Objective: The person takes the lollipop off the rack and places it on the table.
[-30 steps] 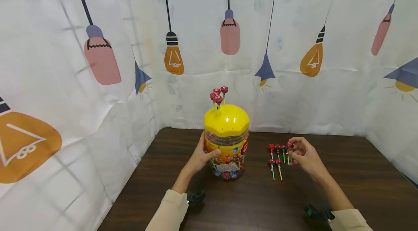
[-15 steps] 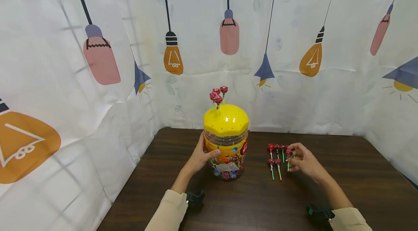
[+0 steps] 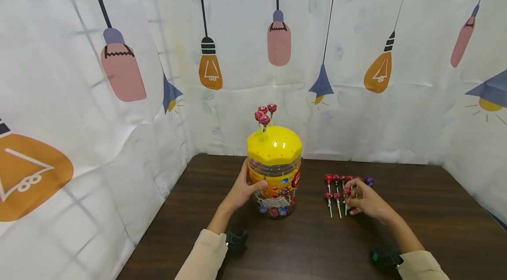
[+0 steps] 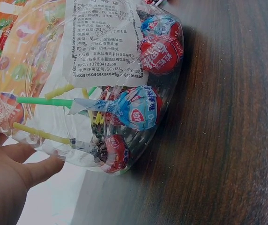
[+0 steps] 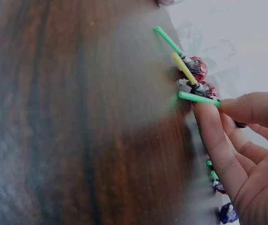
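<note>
A clear candy jar [image 3: 283, 178] with a domed yellow lid stands upright on the table. My left hand [image 3: 241, 192] holds its left side, thumb across the front. Wrapped lollipops [image 4: 138, 108] show through the plastic in the left wrist view. Several red lollipops [image 3: 263, 118] stick up from the lid's rear left. On the right, my right hand [image 3: 366, 200] pinches a red lollipop [image 3: 346, 192] by its green stick [image 5: 197, 97], close over the table. It is beside two red lollipops [image 3: 333, 196] in the near row; the far row [image 3: 328, 178] is partly hidden by my fingers.
A purple lollipop [image 3: 369, 181] lies just beyond my right hand. The dark wooden table [image 3: 309, 249] ends at a white curtain [image 3: 237, 130] printed with lamps, which hangs behind it and along both sides.
My right hand has moved the red lollipop from the far row toward me and left, up beside the near pair. The purple lollipop has come into view. My left hand stays on the jar.
</note>
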Available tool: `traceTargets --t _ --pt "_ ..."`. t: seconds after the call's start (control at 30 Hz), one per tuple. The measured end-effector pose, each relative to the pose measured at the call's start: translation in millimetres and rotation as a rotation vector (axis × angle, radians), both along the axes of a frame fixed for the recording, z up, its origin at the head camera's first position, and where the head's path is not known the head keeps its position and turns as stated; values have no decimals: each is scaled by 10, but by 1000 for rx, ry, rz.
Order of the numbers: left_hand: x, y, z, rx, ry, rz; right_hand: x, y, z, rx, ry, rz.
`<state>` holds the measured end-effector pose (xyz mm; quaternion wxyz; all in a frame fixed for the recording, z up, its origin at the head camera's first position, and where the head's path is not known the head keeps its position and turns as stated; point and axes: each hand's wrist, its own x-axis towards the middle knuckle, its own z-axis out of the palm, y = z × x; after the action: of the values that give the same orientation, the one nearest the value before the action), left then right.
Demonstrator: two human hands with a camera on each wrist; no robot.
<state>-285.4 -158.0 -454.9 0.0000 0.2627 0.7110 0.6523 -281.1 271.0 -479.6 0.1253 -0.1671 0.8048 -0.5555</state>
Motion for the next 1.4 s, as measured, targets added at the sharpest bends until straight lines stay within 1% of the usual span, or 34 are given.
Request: traceTargets --t 0.17,0.37,0.73,1.07,1.4 --pt "-2 -5 -4 3 2 -3 -8 6 -7 13 -16 5" --pt "-4 -6 -6 3 3 -6 -12 23 -9 44 -12 33" --pt "3 -4 -5 -9 6 11 -4 53 -1 96 -24 64" --pt "8 1 3 -26 -4 31 -10 42 1 147 -46 66" --pt "13 8 6 -27 7 31 -11 4 26 210 -20 68"
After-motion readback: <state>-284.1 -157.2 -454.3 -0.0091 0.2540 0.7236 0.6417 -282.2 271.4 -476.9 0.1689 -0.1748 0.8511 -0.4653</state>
